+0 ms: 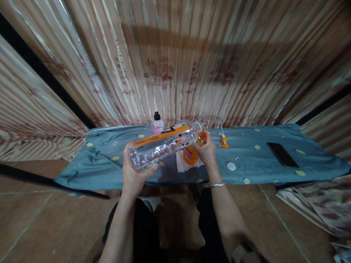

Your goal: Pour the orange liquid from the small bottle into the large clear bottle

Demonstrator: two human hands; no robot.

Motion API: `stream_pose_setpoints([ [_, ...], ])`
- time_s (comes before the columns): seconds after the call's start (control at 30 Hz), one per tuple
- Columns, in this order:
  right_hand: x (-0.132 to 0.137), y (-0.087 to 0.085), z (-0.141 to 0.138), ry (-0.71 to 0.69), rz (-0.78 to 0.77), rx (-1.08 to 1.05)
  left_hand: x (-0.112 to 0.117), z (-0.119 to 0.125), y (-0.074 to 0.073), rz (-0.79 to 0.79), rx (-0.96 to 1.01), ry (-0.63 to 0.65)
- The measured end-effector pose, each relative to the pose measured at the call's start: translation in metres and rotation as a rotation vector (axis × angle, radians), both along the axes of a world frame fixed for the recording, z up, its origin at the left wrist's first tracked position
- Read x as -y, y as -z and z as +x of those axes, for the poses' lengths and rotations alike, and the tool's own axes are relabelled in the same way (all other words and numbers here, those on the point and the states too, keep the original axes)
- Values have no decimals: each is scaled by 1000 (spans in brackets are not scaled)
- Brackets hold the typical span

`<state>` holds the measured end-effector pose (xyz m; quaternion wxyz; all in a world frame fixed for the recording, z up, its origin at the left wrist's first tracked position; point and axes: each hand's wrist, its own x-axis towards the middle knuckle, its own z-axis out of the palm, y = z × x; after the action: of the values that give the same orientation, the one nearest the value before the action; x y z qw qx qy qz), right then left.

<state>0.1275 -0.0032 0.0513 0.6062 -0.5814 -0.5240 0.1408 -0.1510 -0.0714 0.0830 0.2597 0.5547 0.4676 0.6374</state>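
Observation:
My left hand (135,177) is wrapped round the base of a large clear plastic bottle (164,144) with an orange and grey label. The bottle is tilted, its capless mouth pointing right. My right hand (207,148) grips the neck of an orange bottle (190,156) under that mouth. Whether the two mouths touch, I cannot tell. Beneath the orange bottle lies a white cloth (182,165). An orange pump top (224,140) with a clear tube rests to the right of my right hand. A round white cap (231,166) lies nearer the front edge.
A small clear bottle with a black cap (157,122) stands behind the large bottle. Toward the right end of the blue cloth-covered table (106,164) lies a black phone (282,154). Pleated curtains (170,65) hang behind, and dark poles (46,69) slant along the sides.

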Motion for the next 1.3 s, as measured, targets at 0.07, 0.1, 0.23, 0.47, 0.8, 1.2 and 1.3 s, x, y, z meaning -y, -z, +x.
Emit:
stream_pose_setpoints([
  [0.07,0,0,0,-12,-3,-5,1,1,-1,8,-8,8],
  [0.1,0,0,0,-13,-5,-7,1,1,-2,14,-12,12],
  [0.23,0,0,0,1,-12,-6,1,1,-3,30,-28,3],
  [0.47,0,2,2,3,-24,-21,-2,1,-1,70,-79,-8],
  [0.8,2,1,2,-12,-20,-11,-3,-1,0,90,-111,-28],
  [1.2,5,-3,2,-3,-14,7,-3,-1,3,34,-30,-11],
  [1.3,6,-3,2,3,-8,14,-3,-1,4,31,-28,-8],
])
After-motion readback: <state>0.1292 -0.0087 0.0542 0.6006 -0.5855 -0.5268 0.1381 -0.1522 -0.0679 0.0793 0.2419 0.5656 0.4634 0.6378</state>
